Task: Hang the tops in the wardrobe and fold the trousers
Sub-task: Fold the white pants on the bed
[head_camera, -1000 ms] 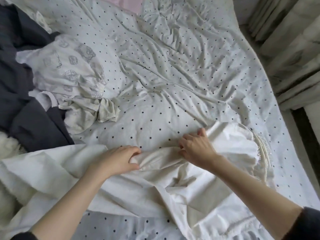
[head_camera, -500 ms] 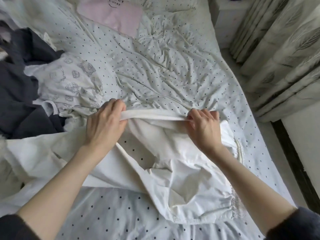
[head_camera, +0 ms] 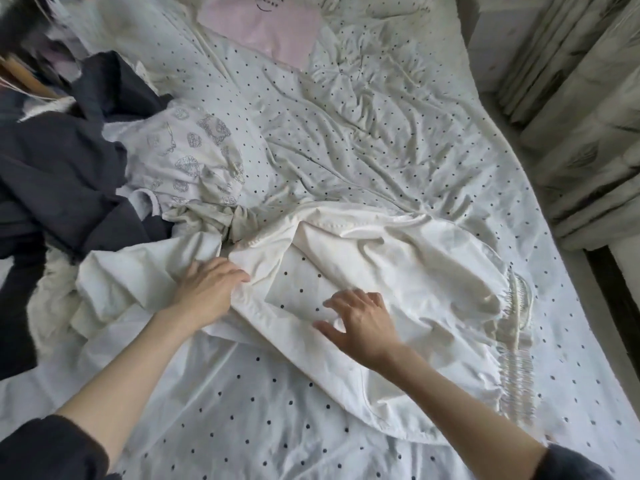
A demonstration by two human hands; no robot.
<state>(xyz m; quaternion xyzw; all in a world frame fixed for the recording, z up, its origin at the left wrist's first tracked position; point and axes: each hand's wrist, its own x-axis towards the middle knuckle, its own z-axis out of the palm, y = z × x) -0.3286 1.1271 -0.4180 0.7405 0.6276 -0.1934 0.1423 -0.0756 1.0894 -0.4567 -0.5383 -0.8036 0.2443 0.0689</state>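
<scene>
- Head view: the white trousers (head_camera: 398,258) lie crumpled across the dotted bed (head_camera: 346,150), with the gathered elastic waistband (head_camera: 516,334) at the right edge and the legs trailing off to the left, so their long axis runs roughly left to right across the person's front.
- The left hand (head_camera: 207,289) rests on the cloth near the middle of that axis, fingers bent over a raised fold; whether this grip truly pinches the fabric I cannot tell.
- The right hand (head_camera: 363,323) hovers spread and slack just above the cloth, its grip apart and holding nothing, slightly blurred.
- The waistband lies to the right of both hands, and the right hand is the nearer to it; the leg ends lie left of the left hand, partly bunched against a dark garment (head_camera: 62,174) and a patterned top (head_camera: 187,161).
- Judgement: the fold calls for flattening along this axis first, each hand working outward toward its own end.
</scene>
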